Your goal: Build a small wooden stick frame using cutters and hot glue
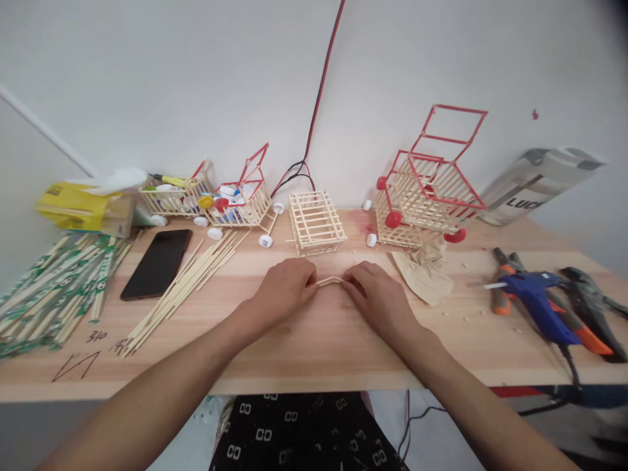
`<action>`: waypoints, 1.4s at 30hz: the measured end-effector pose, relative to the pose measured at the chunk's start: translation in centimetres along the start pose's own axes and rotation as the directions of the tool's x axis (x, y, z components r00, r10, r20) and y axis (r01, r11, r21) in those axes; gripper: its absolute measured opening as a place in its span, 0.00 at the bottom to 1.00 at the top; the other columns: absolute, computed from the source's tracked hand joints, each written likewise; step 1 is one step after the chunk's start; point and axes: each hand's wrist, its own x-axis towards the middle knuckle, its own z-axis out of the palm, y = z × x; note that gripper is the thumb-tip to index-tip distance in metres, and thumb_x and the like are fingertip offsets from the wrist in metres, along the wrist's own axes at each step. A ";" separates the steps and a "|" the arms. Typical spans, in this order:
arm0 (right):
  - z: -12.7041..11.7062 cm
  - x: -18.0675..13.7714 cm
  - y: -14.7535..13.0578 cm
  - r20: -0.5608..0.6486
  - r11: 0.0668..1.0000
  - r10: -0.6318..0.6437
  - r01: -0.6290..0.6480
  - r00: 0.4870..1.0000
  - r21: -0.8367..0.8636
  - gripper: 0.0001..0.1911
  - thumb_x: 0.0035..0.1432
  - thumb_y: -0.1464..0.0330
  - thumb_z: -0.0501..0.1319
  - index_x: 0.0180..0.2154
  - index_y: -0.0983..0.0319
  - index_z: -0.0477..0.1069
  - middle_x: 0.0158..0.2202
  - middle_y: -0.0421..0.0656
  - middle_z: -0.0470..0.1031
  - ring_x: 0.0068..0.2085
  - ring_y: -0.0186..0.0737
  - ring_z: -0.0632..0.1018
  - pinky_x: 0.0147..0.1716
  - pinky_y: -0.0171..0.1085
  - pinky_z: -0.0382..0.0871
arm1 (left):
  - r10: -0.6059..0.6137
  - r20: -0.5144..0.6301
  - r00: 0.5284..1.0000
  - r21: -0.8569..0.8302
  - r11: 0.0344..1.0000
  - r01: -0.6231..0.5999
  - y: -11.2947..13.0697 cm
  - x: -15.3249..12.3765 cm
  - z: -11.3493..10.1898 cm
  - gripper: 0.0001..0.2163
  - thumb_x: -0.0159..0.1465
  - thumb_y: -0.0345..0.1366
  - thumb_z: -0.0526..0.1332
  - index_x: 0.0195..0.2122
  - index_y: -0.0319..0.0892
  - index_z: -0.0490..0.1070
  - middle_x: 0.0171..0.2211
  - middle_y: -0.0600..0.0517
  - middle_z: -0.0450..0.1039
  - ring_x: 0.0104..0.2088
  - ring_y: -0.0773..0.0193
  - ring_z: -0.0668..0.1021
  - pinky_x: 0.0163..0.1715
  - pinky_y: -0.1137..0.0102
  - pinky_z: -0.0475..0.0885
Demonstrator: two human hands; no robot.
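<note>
Two bare arms (201, 363) reach in over the near edge of a wooden desk (314, 363), slanting inward from left and right until the hands face each other, a small gap between them. Both hands are low over the desk, palms turned down, wrists nearly straight. The left hand (288, 284) has its fingers curled, thumb and fingertips pinched together on the left end of a thin pale stick (330, 280). The right hand (373, 288), also curled, pinches the stick's right end. Between the two hands, the stick bends in a shallow peak pointing to the far side. Just beyond it sits a small slatted frame (318, 222) of similar wood. Loose sticks (196, 278) lie left of the left hand; crumpled brown paper (426, 271) lies right of the right hand.
</note>
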 end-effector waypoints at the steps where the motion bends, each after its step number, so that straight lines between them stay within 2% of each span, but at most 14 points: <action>1: 0.0 0.0 0.1 -0.004 1.000 -0.002 0.002 1.000 -0.002 0.05 0.61 0.68 0.58 0.33 0.60 0.70 0.35 0.43 0.72 0.38 0.42 0.72 0.35 0.38 0.64 | -0.001 -0.004 1.000 -0.015 1.000 0.001 0.0 0.0 0.0 0.06 0.60 0.33 0.59 0.27 0.40 0.71 0.28 0.49 0.74 0.30 0.62 0.73 0.29 0.70 0.64; 6: -0.2 -0.1 0.3 -0.046 1.000 -0.014 0.015 0.999 0.015 0.05 0.62 0.68 0.58 0.34 0.61 0.71 0.31 0.42 0.73 0.35 0.41 0.73 0.33 0.38 0.63 | 0.018 -0.037 0.999 -0.227 0.974 -0.026 0.0 0.3 -0.7 0.11 0.65 0.35 0.54 0.33 0.39 0.75 0.33 0.48 0.77 0.35 0.61 0.76 0.36 0.68 0.67; 8: -0.3 -0.1 0.2 -0.068 0.999 -0.025 0.027 0.997 0.032 0.06 0.62 0.67 0.57 0.35 0.61 0.71 0.30 0.42 0.73 0.33 0.40 0.73 0.33 0.37 0.63 | 0.011 0.031 0.999 -0.372 0.928 0.002 -0.1 0.6 -0.9 0.13 0.65 0.36 0.53 0.33 0.38 0.76 0.33 0.48 0.78 0.35 0.61 0.77 0.37 0.69 0.68; 10: -0.5 -0.2 0.1 -0.086 0.997 -0.044 0.049 0.995 0.055 0.06 0.63 0.67 0.57 0.35 0.61 0.71 0.30 0.42 0.73 0.33 0.40 0.73 0.33 0.37 0.63 | -0.026 0.175 0.984 -0.546 0.829 0.119 -0.2 0.8 -1.1 0.14 0.66 0.38 0.52 0.34 0.36 0.76 0.32 0.47 0.78 0.32 0.62 0.78 0.33 0.70 0.70; 12: -0.6 -0.2 0.0 -0.099 0.994 -0.062 0.070 0.993 0.082 0.06 0.62 0.68 0.57 0.36 0.61 0.71 0.31 0.41 0.74 0.34 0.39 0.73 0.34 0.36 0.63 | -0.064 0.317 0.946 -0.681 0.679 0.274 -0.4 0.9 -1.1 0.15 0.66 0.39 0.52 0.37 0.34 0.75 0.31 0.46 0.78 0.28 0.64 0.78 0.27 0.72 0.70; 14: -0.8 -0.1 0.0 -0.101 0.990 -0.078 0.089 0.992 0.111 0.05 0.62 0.69 0.58 0.37 0.61 0.72 0.32 0.41 0.75 0.35 0.39 0.74 0.35 0.36 0.64 | -0.073 0.391 0.918 -0.758 0.539 0.366 -0.6 0.9 -1.1 0.13 0.64 0.37 0.55 0.41 0.33 0.74 0.31 0.45 0.78 0.26 0.65 0.78 0.24 0.73 0.70; 16: -0.9 -0.1 0.1 -0.099 0.986 -0.083 0.096 0.992 0.134 0.04 0.61 0.70 0.58 0.37 0.61 0.72 0.33 0.41 0.76 0.35 0.38 0.74 0.36 0.35 0.64 | -0.056 0.406 0.912 -0.803 0.454 0.385 -0.8 0.9 -1.1 0.12 0.63 0.35 0.57 0.43 0.33 0.73 0.31 0.46 0.78 0.25 0.67 0.78 0.23 0.74 0.71; 20: -1.0 -0.1 0.1 -0.100 0.985 -0.071 0.086 0.992 0.151 0.04 0.60 0.70 0.59 0.36 0.61 0.73 0.32 0.41 0.76 0.34 0.38 0.75 0.34 0.35 0.65 | -0.041 0.422 0.905 -0.833 0.375 0.406 -0.9 0.9 -1.2 0.11 0.64 0.35 0.57 0.40 0.31 0.75 0.32 0.44 0.78 0.25 0.69 0.78 0.23 0.75 0.71; 23: -1.1 -0.1 0.1 -0.112 0.982 -0.047 0.066 0.993 0.177 0.05 0.60 0.69 0.59 0.36 0.61 0.73 0.32 0.40 0.77 0.33 0.37 0.75 0.33 0.35 0.64 | 0.003 0.457 0.889 -0.851 0.293 0.436 -1.2 0.9 -1.1 0.12 0.63 0.37 0.60 0.38 0.31 0.75 0.34 0.42 0.79 0.27 0.66 0.79 0.28 0.73 0.73; 28: -1.4 -0.1 0.0 -0.133 0.979 0.008 0.019 0.991 0.203 0.05 0.59 0.69 0.60 0.35 0.60 0.75 0.29 0.40 0.77 0.29 0.36 0.75 0.29 0.34 0.64 | 0.088 0.518 0.851 -0.852 0.143 0.504 -1.7 0.9 -0.7 0.13 0.60 0.36 0.64 0.43 0.34 0.75 0.35 0.42 0.80 0.32 0.61 0.81 0.33 0.68 0.75; 34: -1.5 -0.2 0.3 -0.165 0.974 0.048 -0.009 0.985 0.225 0.06 0.59 0.69 0.60 0.36 0.60 0.75 0.29 0.40 0.78 0.29 0.36 0.75 0.29 0.34 0.65 | 0.183 0.560 0.808 -0.827 0.060 0.559 -1.7 1.1 -0.6 0.14 0.58 0.31 0.66 0.45 0.34 0.74 0.37 0.42 0.79 0.34 0.63 0.82 0.33 0.71 0.75; 42: -1.2 0.0 0.8 -0.217 0.969 -0.012 0.065 0.976 0.240 0.07 0.59 0.71 0.59 0.39 0.61 0.74 0.34 0.42 0.79 0.32 0.38 0.77 0.33 0.36 0.70 | 0.211 0.568 0.795 -0.811 -0.023 0.585 -1.4 1.1 -0.2 0.12 0.56 0.28 0.67 0.42 0.34 0.74 0.34 0.46 0.79 0.31 0.67 0.81 0.31 0.76 0.76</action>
